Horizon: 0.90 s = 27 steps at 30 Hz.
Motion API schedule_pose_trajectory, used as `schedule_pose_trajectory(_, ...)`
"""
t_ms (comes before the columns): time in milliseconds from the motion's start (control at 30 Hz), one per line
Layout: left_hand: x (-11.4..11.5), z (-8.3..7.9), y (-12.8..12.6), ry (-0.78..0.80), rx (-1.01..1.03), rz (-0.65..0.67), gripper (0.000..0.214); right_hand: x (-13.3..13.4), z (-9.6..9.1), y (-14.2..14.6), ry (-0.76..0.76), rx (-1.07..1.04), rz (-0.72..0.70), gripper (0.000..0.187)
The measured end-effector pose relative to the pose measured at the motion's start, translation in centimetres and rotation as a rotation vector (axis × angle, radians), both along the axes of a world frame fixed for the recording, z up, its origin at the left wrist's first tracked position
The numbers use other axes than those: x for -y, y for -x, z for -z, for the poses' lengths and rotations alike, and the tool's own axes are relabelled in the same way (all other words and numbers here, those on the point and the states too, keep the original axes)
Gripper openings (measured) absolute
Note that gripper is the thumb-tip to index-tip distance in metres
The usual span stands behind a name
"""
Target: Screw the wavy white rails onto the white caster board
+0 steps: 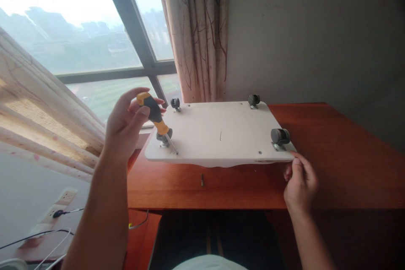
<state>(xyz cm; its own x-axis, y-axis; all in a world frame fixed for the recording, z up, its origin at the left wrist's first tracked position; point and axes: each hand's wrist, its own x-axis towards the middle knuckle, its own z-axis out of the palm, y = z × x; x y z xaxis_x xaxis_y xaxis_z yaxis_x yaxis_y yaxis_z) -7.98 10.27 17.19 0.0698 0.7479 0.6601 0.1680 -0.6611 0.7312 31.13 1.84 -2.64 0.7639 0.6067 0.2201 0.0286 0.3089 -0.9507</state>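
A yellow-and-black screwdriver (154, 112) is gripped by its handle in my left hand (125, 120), tilted so that its tip meets a screw (177, 153) near the front left corner of a white board (205, 128). Black caster wheels stand up from the board's corners: front left (164, 136), front right (280, 136), back left (175, 103) and back right (253, 100). My right hand (300, 179) pinches the board's front right corner between thumb and fingers. A recessed screw (260, 152) shows near the front right wheel.
Beneath the board is a reddish-brown wooden table (335, 156). A small metal bit or screw (202, 179) lies near its front edge. Curtains (196, 29) and a window stand behind to the left. A power strip (50, 215) with cables is at lower left.
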Motion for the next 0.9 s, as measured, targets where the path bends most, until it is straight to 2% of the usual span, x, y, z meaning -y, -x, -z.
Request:
schedule_pose_trajectory(167,0.5,0.1,-0.6,-0.098,-0.081,-0.266,0.055,0.2,-0.3,0.2,-0.025,0.042,0.011,0.040)
schedule_pose_trajectory(267,1.2,0.0,-1.2,-0.070,-0.084,-0.328,0.066,1.0,-0.3,0.6,-0.083,0.190,0.054,0.041)
schedule_pose_trajectory(333,1.5,-0.1,-1.6,-0.058,-0.080,-0.341,0.066,1.9,-0.4,1.2,-0.075,0.340,0.009,0.035)
schedule_pose_trajectory(400,1.7,-0.1,-1.9,-0.051,-0.081,-0.344,0.063,2.6,-0.7,2.5,-0.030,0.532,-0.129,0.025)
schedule_pose_trajectory(467,1.8,-0.2,-2.0,-0.051,-0.085,-0.349,0.060,3.1,-1.3,4.5,0.010,0.737,-0.345,0.019)
schedule_pose_trajectory(567,1.8,-0.4,-1.8,-0.048,-0.102,-0.340,0.057,3.0,-2.4,8.2,0.087,0.949,-0.761,0.022)
schedule_pose_trajectory(633,1.7,-0.4,-1.5,-0.043,-0.116,-0.319,0.055,2.7,-2.9,10.6,0.159,1.041,-0.916,0.024)
schedule_pose_trajectory(800,1.1,-0.5,-0.5,-0.012,-0.159,-0.199,0.055,1.7,-3.6,14.1,0.247,1.259,-1.049,0.030)
schedule_pose_trajectory(900,0.8,-0.6,-0.2,0.009,-0.175,-0.126,0.054,1.2,-3.8,14.9,0.252,1.382,-1.062,0.021)
